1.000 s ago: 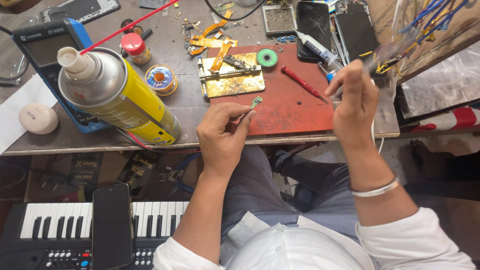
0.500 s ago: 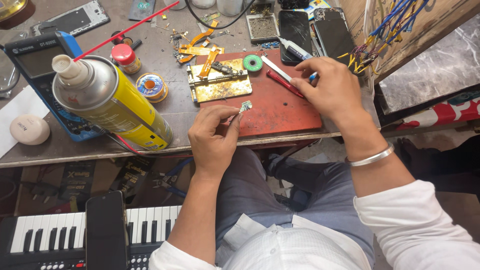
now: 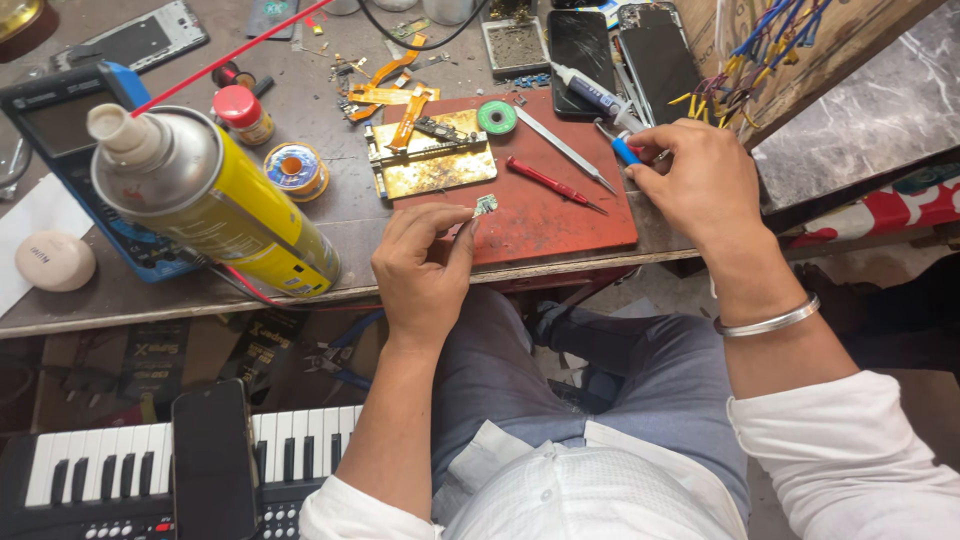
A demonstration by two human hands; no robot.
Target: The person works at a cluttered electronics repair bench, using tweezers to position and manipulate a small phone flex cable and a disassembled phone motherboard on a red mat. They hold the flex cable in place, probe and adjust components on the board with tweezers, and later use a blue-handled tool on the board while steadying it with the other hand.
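Left hand (image 3: 425, 265): pinches a small metal part (image 3: 486, 204) over the red mat (image 3: 560, 215).
Right hand (image 3: 695, 185): closed on a blue-tipped tool (image 3: 625, 150) at the mat's right edge.
On mat: red screwdriver (image 3: 548, 183), tweezers (image 3: 565, 150), gold board holder (image 3: 430, 162).
Counter (image 3: 130, 290): yellow spray can (image 3: 215, 205).

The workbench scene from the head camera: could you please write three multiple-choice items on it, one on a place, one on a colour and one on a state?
1. Where does the red screwdriver lie?
A. on the red mat
B. on the keyboard
C. in the person's lap

2. What colour is the spray can body?
A. green
B. yellow
C. white

3. What is the left hand doing?
A. resting flat
B. pinching a small chip
C. gripping the can

Answers: 1 A, it lies on the mat; 2 B, its side is yellow; 3 B, the fingertips pinch the chip.
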